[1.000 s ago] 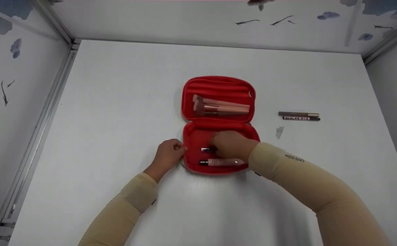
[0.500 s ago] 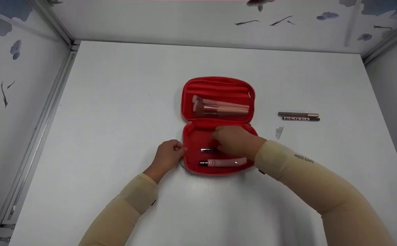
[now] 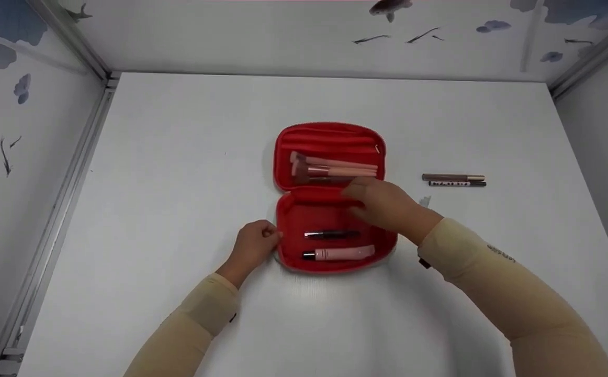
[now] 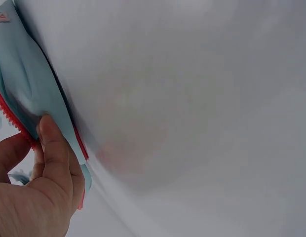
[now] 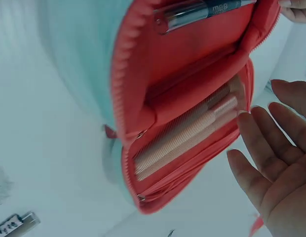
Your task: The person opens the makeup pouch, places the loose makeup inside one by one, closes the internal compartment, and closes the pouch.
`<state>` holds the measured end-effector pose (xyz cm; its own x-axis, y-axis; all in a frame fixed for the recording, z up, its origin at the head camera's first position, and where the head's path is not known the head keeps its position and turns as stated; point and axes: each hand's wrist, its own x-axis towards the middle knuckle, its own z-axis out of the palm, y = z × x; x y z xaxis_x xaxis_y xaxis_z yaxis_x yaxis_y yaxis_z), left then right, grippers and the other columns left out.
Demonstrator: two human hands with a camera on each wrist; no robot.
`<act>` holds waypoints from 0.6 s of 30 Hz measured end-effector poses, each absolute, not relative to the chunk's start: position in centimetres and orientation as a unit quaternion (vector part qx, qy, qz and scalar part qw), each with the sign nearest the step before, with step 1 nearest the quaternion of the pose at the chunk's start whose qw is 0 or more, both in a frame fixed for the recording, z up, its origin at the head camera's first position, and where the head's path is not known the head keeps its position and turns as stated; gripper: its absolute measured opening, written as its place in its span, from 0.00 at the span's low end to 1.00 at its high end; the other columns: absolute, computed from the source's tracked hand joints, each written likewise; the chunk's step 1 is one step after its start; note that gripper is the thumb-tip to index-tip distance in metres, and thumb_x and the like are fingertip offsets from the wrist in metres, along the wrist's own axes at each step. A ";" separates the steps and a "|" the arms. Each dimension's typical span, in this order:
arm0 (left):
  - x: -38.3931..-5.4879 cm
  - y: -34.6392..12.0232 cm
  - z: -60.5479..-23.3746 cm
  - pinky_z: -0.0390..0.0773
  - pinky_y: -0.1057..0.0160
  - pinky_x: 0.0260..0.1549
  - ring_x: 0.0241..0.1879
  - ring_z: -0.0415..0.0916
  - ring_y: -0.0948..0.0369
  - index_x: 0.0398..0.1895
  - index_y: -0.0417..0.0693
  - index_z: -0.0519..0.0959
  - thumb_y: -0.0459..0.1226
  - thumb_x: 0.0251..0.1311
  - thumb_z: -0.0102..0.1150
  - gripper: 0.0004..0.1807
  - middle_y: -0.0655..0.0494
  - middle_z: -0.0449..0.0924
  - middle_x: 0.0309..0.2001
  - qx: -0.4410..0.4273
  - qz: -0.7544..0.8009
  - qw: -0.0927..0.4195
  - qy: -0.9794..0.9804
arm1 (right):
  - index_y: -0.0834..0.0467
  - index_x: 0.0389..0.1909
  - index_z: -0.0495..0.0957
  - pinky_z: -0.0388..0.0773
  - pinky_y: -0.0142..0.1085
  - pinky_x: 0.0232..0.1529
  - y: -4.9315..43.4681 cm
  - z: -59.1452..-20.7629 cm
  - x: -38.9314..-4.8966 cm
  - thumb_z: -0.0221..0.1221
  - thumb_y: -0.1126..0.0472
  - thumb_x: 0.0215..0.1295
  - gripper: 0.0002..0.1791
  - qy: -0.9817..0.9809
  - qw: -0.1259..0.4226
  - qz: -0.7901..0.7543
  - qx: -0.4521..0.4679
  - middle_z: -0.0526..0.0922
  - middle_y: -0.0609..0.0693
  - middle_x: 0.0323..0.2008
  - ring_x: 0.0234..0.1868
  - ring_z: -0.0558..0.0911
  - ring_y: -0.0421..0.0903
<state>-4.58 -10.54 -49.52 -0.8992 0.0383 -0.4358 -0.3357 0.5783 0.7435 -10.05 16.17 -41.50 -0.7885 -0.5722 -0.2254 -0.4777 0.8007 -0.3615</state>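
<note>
- An open red-lined case [image 3: 309, 214] is being supported by the white table [image 3: 178, 157], its lid folded back on the far side.
- The case's left edge is being pinched between thumb and fingers by the left hand [image 3: 251, 243].
- The right hand [image 3: 390, 207] is being held over the case's right side, near the hinge, its fingers extended and parted; whether the case is being touched by it cannot be told.
- Several brushes [image 3: 346, 171] are being held in the case's lid, their handles pointing to the lid's right end.
- A dark tube [image 3: 331, 234] and a pink tube [image 3: 343, 254] are being contained in the case's near half, the pink one closer to its near edge.
- A brown pencil [image 3: 450, 177] and a patterned pencil [image 3: 456, 184] are being borne by the table, right of the case, side by side.
</note>
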 end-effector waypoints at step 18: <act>-4.5 -10.6 -49.6 0.70 0.67 0.28 0.28 0.69 0.62 0.33 0.43 0.80 0.36 0.63 0.58 0.05 0.57 0.74 0.24 -0.078 0.456 0.194 0.865 | 0.60 0.55 0.77 0.75 0.52 0.54 22.9 -42.8 -10.0 0.61 0.67 0.63 0.19 0.963 0.055 -0.199 -0.171 0.78 0.58 0.53 0.56 0.76 0.56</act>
